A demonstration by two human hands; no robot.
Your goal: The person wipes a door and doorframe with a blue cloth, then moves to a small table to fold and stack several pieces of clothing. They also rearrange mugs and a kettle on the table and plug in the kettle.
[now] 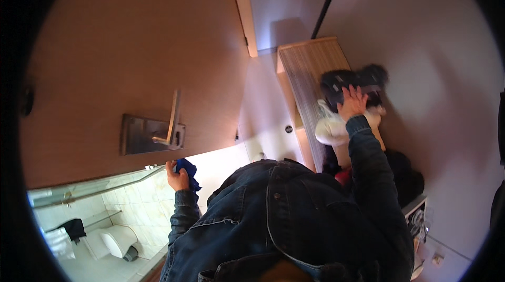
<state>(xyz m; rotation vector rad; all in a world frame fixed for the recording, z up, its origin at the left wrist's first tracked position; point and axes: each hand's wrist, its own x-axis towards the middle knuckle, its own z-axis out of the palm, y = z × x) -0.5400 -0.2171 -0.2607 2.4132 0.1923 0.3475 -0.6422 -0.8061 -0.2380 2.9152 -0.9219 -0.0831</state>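
Note:
My left hand [177,179] is by the lower edge of a brown wooden door [205,96], with a dark blue cloth [187,169] held in it. The door carries a metal lever handle [173,118] on a plate, a little above that hand. My right hand [354,102] is spread flat over a black item [339,80], perhaps a bag, blurred in the picture. Whether the palm presses on it, I cannot tell. A cream-coloured plush-looking thing [331,132] lies just below the hand, partly hidden by my denim sleeve. Both sit on a wood-grain bench or cabinet top [302,73].
At the lower left is a bathroom with a white toilet [118,240], a grey bin [131,253] and a glass panel rail [110,191]. Dark items [406,175] stand by the wall at right, near an open-sided shelf [416,207]. A round drain-like disc [288,129] shows beside the bench.

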